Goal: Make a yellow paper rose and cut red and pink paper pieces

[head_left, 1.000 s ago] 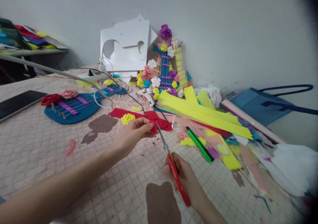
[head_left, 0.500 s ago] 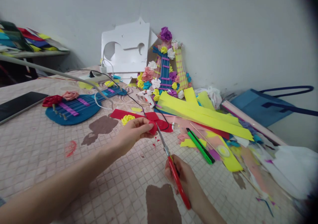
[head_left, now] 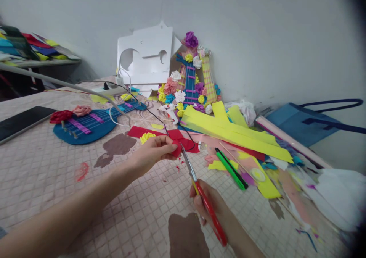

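Observation:
My left hand pinches a small red foam piece just above the table. In my right hand are red-handled scissors, whose steel blades point up and left to the edge of the red piece. A long red foam strip lies behind my left hand, with a yellow paper flower on it. Tiny red scraps lie on the cloth below the blades.
A blue foam guitar lies at left beside a dark tablet. Flower-decorated guitars lean on the wall by a white cut-out board. Yellow strips, a green cutter, a glue gun and a blue bag are on the right.
My right hand with the scissors has slid slightly down and right. My left hand still holds the red piece in nearly the same place.

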Motion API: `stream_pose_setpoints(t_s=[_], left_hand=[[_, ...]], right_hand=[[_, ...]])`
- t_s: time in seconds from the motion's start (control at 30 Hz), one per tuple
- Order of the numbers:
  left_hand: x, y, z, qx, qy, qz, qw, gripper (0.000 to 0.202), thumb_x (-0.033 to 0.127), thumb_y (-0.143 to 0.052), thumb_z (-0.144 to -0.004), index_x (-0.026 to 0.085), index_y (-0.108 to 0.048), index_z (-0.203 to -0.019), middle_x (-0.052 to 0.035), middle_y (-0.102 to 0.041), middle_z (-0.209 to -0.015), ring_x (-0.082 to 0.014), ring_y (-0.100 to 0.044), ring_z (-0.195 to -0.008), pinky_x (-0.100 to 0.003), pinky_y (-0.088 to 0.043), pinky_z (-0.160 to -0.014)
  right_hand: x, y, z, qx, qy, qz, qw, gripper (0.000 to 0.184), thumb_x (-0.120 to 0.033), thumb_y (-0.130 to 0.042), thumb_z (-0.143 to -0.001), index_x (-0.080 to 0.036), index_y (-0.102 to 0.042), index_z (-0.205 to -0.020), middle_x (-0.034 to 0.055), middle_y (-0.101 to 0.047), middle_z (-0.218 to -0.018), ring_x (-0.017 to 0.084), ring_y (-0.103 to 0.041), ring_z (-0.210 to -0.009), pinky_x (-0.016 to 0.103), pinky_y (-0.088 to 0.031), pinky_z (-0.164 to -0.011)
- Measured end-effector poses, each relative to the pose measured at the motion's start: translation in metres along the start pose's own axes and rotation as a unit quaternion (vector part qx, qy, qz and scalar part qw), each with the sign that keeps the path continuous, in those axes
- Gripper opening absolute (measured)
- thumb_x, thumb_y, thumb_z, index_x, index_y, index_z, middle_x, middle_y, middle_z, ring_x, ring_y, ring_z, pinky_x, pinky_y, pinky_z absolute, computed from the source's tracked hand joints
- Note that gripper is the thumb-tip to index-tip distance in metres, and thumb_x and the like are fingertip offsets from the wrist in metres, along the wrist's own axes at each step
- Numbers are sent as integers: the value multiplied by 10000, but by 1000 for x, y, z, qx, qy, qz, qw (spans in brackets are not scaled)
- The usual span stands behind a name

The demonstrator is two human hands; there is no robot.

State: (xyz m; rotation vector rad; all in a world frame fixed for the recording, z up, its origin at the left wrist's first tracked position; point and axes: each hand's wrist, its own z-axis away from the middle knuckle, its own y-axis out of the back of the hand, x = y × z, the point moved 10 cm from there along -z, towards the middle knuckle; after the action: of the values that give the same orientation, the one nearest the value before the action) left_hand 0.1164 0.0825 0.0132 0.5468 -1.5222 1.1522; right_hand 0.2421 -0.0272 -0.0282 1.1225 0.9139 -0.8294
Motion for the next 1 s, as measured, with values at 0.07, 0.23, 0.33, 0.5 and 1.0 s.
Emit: stream_pose_setpoints(t_s=[0.07,0.23,0.33,0.5,1.0], left_hand=[[0,0,-1,-3,0,-4,1000,229,275,-744,-686,127,-570,-690,-15,-655,-668,-108,-607,-624,-255,-501,-649],[1,0,-1,-3,6,-7,1000,226,262,-747,-673,132,-562,-680,-9,-653,-653,-106,-605,-621,-256,-491,-650],[2,-1,-1,-6,9,-9,1000,224,259,-745,-673,133,-560,-675,-4,-650,-644,-99,-598,-614,-248,-484,-646],[3,-2,-1,-9,7,-9,1000,221,256,-742,-676,134,-558,-667,-1,-646,-639,-96,-594,-612,-244,-477,-642],[5,-2,1,-16,1,-18,1000,213,260,-736,-685,136,-563,-674,3,-644,-640,-93,-594,-619,-237,-480,-643]], right_hand=[[2,1,0,6,-8,-2,1000,356,-556,-509,-797,-210,-427,-769,-81,-361,-564,60,-355,-415,183,-348,-386],[6,1,1,10,-45,-6,999,298,-495,-498,-793,-220,-402,-736,-88,-341,-547,59,-342,-394,181,-336,-359],[0,2,1,11,-42,6,999,294,-495,-473,-790,-219,-400,-726,-82,-347,-545,63,-353,-396,187,-339,-355],[-3,3,0,16,-51,-7,999,299,-491,-513,-742,-222,-388,-702,-75,-356,-561,65,-366,-404,191,-334,-346],[17,5,0,32,-100,-13,994,202,-352,-563,-731,-215,-415,-713,-75,-398,-586,48,-362,-400,163,-314,-338]])
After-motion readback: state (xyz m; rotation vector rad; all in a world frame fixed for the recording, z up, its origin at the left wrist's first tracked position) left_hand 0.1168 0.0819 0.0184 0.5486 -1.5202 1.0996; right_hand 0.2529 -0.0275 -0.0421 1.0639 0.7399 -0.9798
